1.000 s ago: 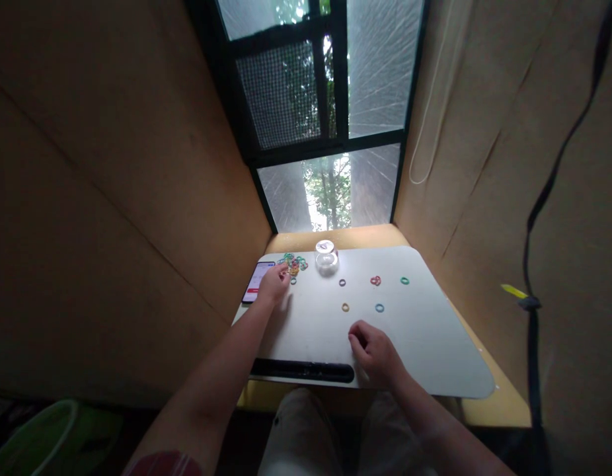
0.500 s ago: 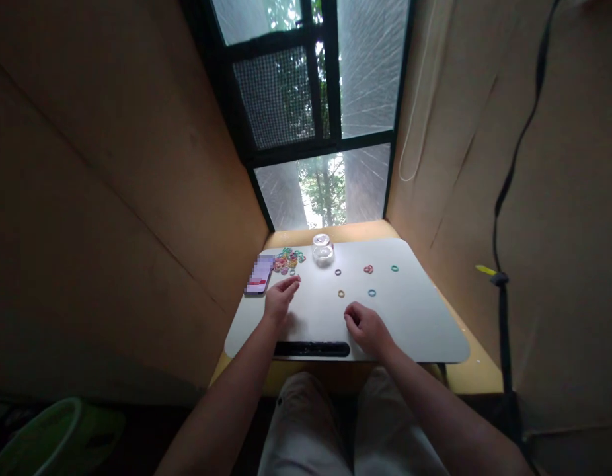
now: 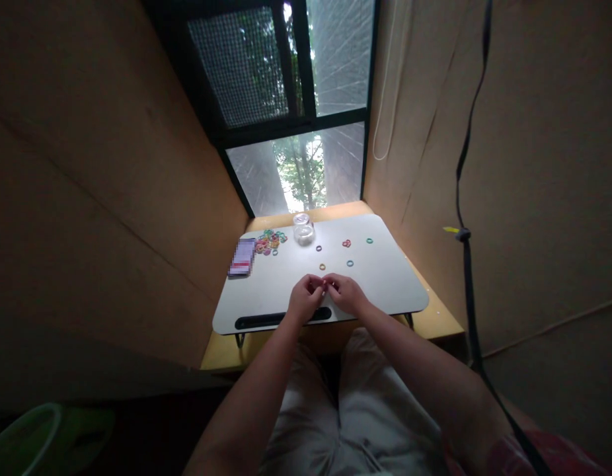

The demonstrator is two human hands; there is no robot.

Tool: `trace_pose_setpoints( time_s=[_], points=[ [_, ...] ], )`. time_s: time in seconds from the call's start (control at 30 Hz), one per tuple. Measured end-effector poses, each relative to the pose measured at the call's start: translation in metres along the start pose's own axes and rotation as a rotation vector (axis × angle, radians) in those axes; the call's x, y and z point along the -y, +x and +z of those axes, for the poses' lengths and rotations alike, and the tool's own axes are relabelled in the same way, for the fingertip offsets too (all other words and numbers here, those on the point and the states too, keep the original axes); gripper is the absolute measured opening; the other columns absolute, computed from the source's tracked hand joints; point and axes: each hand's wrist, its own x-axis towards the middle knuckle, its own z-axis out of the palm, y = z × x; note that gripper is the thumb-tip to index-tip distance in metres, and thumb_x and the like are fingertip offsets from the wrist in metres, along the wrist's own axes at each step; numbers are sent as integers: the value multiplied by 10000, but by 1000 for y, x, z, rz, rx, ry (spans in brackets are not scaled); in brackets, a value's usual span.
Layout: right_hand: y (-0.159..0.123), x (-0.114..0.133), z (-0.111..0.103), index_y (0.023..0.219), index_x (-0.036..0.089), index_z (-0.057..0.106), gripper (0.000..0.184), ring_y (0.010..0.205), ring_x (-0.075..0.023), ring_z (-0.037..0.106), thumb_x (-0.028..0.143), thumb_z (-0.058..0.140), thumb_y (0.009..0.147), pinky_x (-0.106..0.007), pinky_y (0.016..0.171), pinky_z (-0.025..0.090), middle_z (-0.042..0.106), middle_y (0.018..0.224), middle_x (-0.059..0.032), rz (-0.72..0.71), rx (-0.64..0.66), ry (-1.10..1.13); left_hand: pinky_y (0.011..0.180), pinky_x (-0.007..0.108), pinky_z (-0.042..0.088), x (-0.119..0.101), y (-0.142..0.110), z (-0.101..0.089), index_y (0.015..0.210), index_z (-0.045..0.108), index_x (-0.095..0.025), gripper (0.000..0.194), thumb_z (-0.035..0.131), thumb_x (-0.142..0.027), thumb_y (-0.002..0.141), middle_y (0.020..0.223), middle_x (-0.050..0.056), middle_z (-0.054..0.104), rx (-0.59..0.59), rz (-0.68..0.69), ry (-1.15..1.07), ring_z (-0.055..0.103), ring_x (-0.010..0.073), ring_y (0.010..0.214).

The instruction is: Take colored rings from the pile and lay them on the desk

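Near the front middle of the white lap table, my left hand and my right hand meet fingertip to fingertip. Both are closed in a pinch around a tiny reddish hair tie, mostly hidden by the fingers. Just beyond them lie single ring-shaped hair ties: a yellow one, a blue one, a purple one and a green one. A small red cluster of them lies between the purple and green ones. A mixed-colour pile sits at the far left.
A clear plastic jar stands at the back of the table. Left of the pile lies a phone. A black slot runs along the front edge. Walls close in on both sides, and a dark strap hangs at right.
My left hand has come away from the pile, moving right and toward me, to meet my right hand. The view has shifted, and the loose rings lie in the same arrangement.
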Motion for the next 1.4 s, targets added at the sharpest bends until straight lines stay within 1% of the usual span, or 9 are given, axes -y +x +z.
trace_pose_setpoints(
  time_s=[0.1,0.2,0.3,0.4,0.6,0.8,1.03,1.2,1.4],
  points=[
    [0,0,0,860,198,639,157,653,-127,545,209,486,828,-229,623,386,652,756,-11,13,1,-53,556,216,443,1,-1,0,854,598,-175,188,612,-336,758,734,7,647,-33,3,94,578,103,607],
    [-1,2,-1,811,192,617,126,612,-121,517,228,497,823,-222,583,362,629,706,-3,29,-6,-85,569,223,461,1,-1,0,885,590,-179,195,607,-334,768,799,21,664,-52,-12,121,612,115,638],
    [-3,4,-2,778,192,600,113,584,-114,496,252,511,815,-219,561,344,614,680,1,21,-6,-102,609,232,475,-1,-2,1,897,590,-185,158,587,-291,781,844,22,669,-56,7,171,632,120,676],
    [-4,3,-2,780,193,594,99,577,-112,494,262,526,802,-219,561,347,611,677,4,21,-3,-101,648,245,482,-3,-2,1,901,604,-188,137,570,-247,782,854,24,677,-59,28,236,637,124,694],
    [-4,2,-1,871,198,605,122,591,-112,510,231,518,791,-223,578,366,625,722,4,21,-10,-75,682,250,485,-3,-2,1,867,621,-193,116,555,-219,775,859,20,681,-41,40,276,635,125,706],
    [-3,1,0,792,194,594,78,580,-110,493,222,523,782,-221,564,348,609,685,8,22,-18,-85,680,254,486,-1,-3,2,866,625,-195,118,556,-228,776,863,21,677,-50,35,299,626,123,692],
    [-3,1,2,769,193,574,79,566,-110,473,241,516,793,-223,543,326,582,656,13,52,-57,-97,668,245,488,-2,-5,1,862,620,-191,115,555,-239,780,861,27,671,-31,55,284,626,119,688],
    [-4,2,1,752,192,549,68,576,-109,466,239,516,788,-222,556,331,563,657,14,55,-75,-107,630,233,472,-5,-9,1,872,611,-206,120,562,-236,767,779,6,673,17,81,296,627,121,667],
    [-5,3,1,744,192,533,76,564,-108,457,247,506,789,-222,544,321,547,639,21,66,-87,-79,591,227,424,-10,-11,2,853,608,-216,116,572,-292,773,696,-18,652,3,93,386,583,108,610]
  ],
)
